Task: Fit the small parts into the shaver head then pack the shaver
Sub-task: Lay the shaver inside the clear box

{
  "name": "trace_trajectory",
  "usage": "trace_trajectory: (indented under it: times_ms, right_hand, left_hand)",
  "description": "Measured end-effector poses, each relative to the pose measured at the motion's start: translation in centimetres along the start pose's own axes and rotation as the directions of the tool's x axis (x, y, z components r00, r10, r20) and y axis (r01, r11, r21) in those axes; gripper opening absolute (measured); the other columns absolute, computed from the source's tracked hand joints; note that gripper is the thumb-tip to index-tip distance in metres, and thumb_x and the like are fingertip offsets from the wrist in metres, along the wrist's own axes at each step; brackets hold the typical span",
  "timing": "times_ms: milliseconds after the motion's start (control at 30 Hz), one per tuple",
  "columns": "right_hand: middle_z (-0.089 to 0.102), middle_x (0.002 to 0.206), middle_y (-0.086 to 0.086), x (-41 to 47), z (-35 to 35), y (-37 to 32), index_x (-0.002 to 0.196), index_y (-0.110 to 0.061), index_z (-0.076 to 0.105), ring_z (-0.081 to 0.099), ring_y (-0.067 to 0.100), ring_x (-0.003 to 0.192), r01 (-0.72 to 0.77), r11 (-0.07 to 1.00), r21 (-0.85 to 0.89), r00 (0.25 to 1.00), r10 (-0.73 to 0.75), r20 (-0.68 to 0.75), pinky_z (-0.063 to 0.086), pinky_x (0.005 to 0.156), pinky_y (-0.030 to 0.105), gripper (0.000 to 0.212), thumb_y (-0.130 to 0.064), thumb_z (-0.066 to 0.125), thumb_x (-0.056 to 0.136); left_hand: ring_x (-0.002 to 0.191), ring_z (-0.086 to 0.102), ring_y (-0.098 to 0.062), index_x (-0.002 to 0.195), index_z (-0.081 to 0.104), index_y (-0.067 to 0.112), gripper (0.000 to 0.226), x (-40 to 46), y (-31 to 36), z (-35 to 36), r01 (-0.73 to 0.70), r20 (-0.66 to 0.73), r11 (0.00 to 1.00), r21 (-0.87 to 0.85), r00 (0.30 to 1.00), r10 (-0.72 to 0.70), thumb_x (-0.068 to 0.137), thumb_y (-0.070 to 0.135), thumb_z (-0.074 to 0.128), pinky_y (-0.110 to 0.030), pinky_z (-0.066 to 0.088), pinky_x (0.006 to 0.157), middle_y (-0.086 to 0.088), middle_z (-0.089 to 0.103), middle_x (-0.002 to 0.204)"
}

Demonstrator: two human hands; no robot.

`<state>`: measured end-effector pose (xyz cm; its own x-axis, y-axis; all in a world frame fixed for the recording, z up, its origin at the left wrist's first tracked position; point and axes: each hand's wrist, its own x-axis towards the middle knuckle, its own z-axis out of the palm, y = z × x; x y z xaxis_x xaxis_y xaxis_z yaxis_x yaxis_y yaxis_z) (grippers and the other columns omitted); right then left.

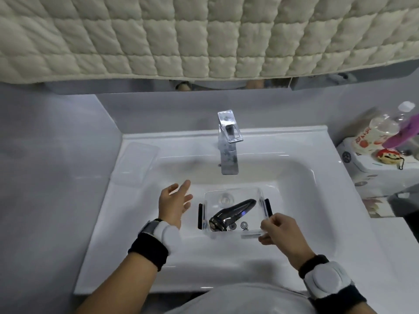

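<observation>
A clear plastic box (235, 191) with black side latches sits in the white sink basin. Inside it lies a black shaver (233, 213), head toward me, handle angled to the far right. Two small round cutter parts (238, 226) rest loose beside the shaver head at the box's near side. My right hand (280, 232) grips the box's near right corner with thumb and fingers. My left hand (174, 202) hovers left of the box, fingers spread, holding nothing. The clear lid (137, 163) lies on the sink ledge at the far left.
A chrome tap (227, 143) stands behind the basin, its spout over the box's far side. The sink rim (140, 264) surrounds the bowl. A white side shelf (371, 164) at the right holds a bottle, a jar and a small toy figure. Quilted fabric hangs above.
</observation>
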<state>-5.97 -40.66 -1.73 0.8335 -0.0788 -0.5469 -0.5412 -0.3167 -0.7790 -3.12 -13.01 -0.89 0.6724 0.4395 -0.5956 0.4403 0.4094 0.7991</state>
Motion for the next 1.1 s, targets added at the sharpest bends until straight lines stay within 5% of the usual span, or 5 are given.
trace_trajectory:
  times_ms: [133, 300, 467, 767, 1100]
  right_hand:
    - [0.058, 0.068, 0.014, 0.3, 1.0, -0.6, 0.079, 0.000, 0.057, 0.073, 0.034, 0.061, 0.025, 1.000, -0.017, 0.999, -0.025, 0.023, 0.062, 0.074, 0.053, 0.011, -0.004, 0.065, 0.084]
    - [0.060, 0.068, 0.013, 0.2, 1.7, -1.2, 0.080, 0.002, 0.058, 0.073, 0.042, 0.068, 0.030, 0.999, -0.041, 0.999, -0.029, 0.028, 0.062, 0.072, 0.051, 0.009, -0.002, 0.064, 0.085]
    - [0.061, 0.069, 0.013, -0.1, 1.6, -1.4, 0.081, 0.003, 0.058, 0.074, 0.039, 0.067, 0.014, 0.999, -0.051, 1.000, -0.013, 0.011, 0.063, 0.072, 0.050, 0.010, -0.003, 0.065, 0.086]
    - [0.058, 0.066, 0.010, -0.3, 1.3, -1.0, 0.076, -0.002, 0.055, 0.072, 0.033, 0.060, 0.015, 1.000, -0.003, 1.000, -0.015, -0.020, 0.063, 0.071, 0.051, 0.012, -0.002, 0.064, 0.083]
    - [0.056, 0.067, 0.012, 0.3, 0.3, 0.7, 0.079, -0.001, 0.056, 0.074, 0.040, 0.065, 0.000, 0.999, 0.047, 0.999, 0.002, -0.053, 0.064, 0.068, 0.045, 0.010, -0.004, 0.064, 0.085]
  left_hand:
    - [0.083, 0.062, -0.018, 0.108, 0.056, 0.011, 0.047, 3.4, 1.2, -3.4, 0.237, 0.027, 0.923, -0.303, 0.970, -0.240, 0.078, 0.040, 0.078, -0.028, 0.052, 0.067, -0.008, 0.056, 0.113]
    - [0.099, 0.058, -0.021, 0.144, 0.028, 0.019, 0.080, 6.8, 3.1, -5.8, 0.339, 0.106, 0.736, -0.586, 0.933, -0.345, 0.083, 0.047, 0.070, -0.032, 0.052, 0.088, -0.011, 0.050, 0.116]
    - [0.090, 0.061, -0.018, 0.137, 0.044, 0.007, 0.059, 9.4, 4.6, -6.8, 0.354, 0.132, 0.611, -0.709, 0.916, -0.378, 0.091, 0.041, 0.062, -0.026, 0.051, 0.086, -0.010, 0.060, 0.097]
    - [0.072, 0.057, -0.013, 0.077, 0.049, 0.016, 0.022, 9.5, 3.4, -6.0, 0.203, -0.035, 0.885, -0.419, 0.970, -0.239, 0.096, 0.026, 0.047, -0.021, 0.043, 0.061, 0.001, 0.058, 0.084]
    - [0.071, 0.059, -0.019, 0.077, 0.052, 0.016, 0.023, 2.8, 1.6, -4.0, 0.152, 0.107, 0.983, -0.103, 0.984, -0.141, 0.096, 0.028, 0.054, -0.027, 0.043, 0.064, -0.004, 0.064, 0.082]
